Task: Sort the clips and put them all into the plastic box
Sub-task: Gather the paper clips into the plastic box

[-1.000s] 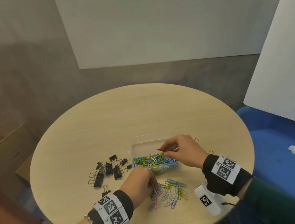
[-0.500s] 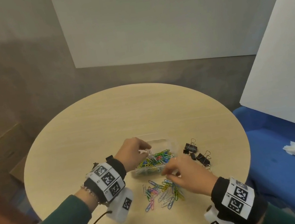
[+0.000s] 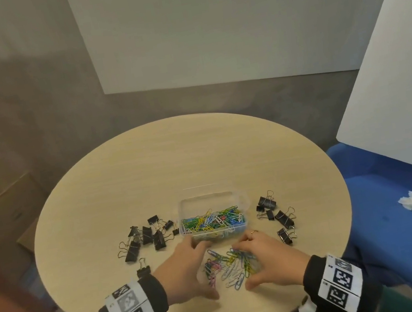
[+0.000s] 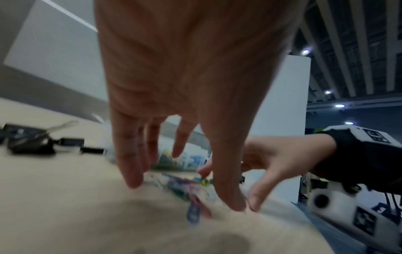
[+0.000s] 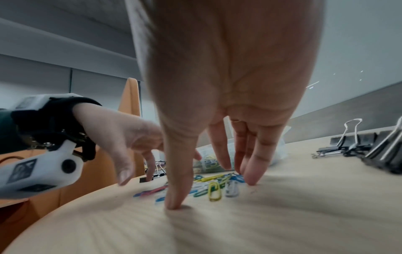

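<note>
Flanking the loose paper clips at lower centre, left hand and right hand stayed spread, grasping nothing; plastic box sat just above them.

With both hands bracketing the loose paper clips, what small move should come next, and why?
Probably draw both hands together to bunch the loose paper clips. The left hand and right hand stand open on either side of the pile, fingertips at the table, holding nothing; the plastic box sits just beyond.
</note>
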The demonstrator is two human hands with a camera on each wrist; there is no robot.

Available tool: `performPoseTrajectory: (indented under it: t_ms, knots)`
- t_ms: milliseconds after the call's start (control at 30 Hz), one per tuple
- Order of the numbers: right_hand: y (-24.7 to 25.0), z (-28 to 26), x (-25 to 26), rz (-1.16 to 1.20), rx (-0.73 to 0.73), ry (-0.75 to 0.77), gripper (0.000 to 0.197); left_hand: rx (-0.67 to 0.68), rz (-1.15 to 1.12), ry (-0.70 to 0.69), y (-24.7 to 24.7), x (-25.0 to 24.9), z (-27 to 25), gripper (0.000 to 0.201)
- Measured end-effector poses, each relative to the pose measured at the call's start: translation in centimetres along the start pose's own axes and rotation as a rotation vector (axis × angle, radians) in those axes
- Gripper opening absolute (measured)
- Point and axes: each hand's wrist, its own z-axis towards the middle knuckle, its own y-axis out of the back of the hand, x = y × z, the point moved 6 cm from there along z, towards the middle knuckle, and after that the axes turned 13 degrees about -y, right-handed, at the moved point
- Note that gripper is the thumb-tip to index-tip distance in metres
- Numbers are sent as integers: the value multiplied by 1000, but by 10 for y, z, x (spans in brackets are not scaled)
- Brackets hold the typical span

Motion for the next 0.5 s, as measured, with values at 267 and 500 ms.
performPoseTrajectory:
  t_ms: [267, 500]
  knots:
    - [-1, 12, 26, 1, -55, 110, 38, -24, 23, 44, -15, -4, 19, 54]
    - [0, 18, 17, -109, -110, 43, 10, -54, 53, 23, -13, -4, 32, 24]
